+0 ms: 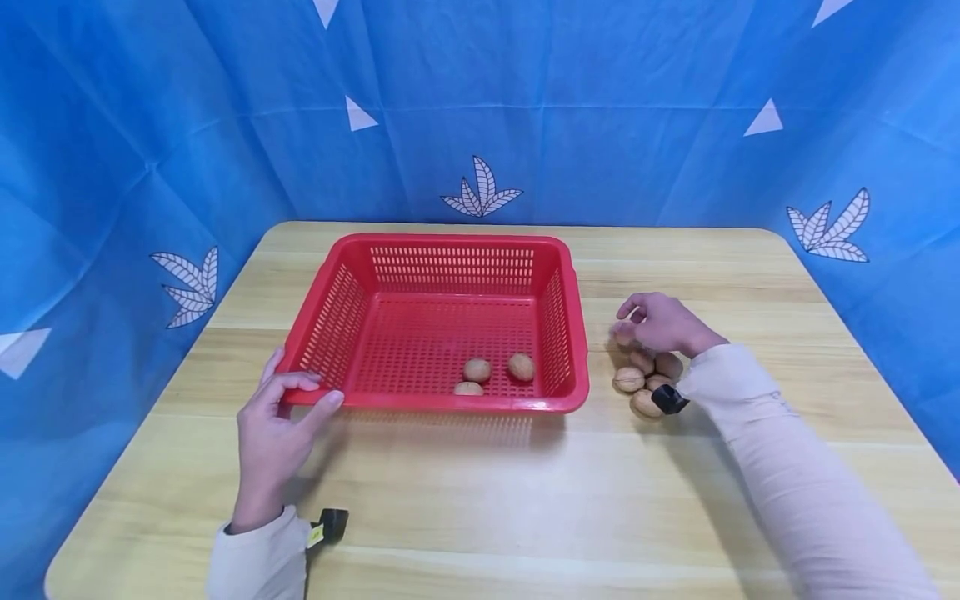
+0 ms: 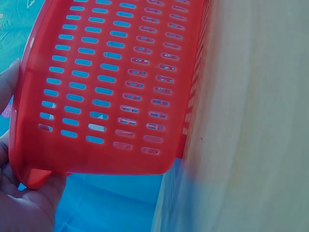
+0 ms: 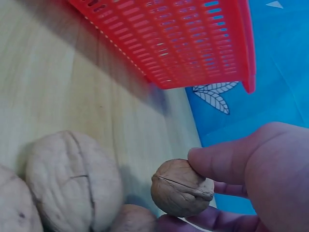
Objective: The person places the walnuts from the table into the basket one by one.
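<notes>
The left hand [image 1: 276,433] grips the near left corner of a red plastic basket [image 1: 390,401] containing three walnuts [image 1: 521,367]; right of it, the right hand's [image 1: 660,323] fingers pinch one walnut [image 3: 179,188] beside loose walnuts [image 1: 629,379] on the counter [image 1: 510,500].

No legible text; yellow wrist label [image 1: 316,535] too small

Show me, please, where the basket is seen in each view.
Head: basket, slightly left of centre.
Left wrist: basket, left and centre, cut off at top.
Right wrist: basket, upper centre, cut off at top.
Shared landmark: blue cloth, in all three.
</notes>
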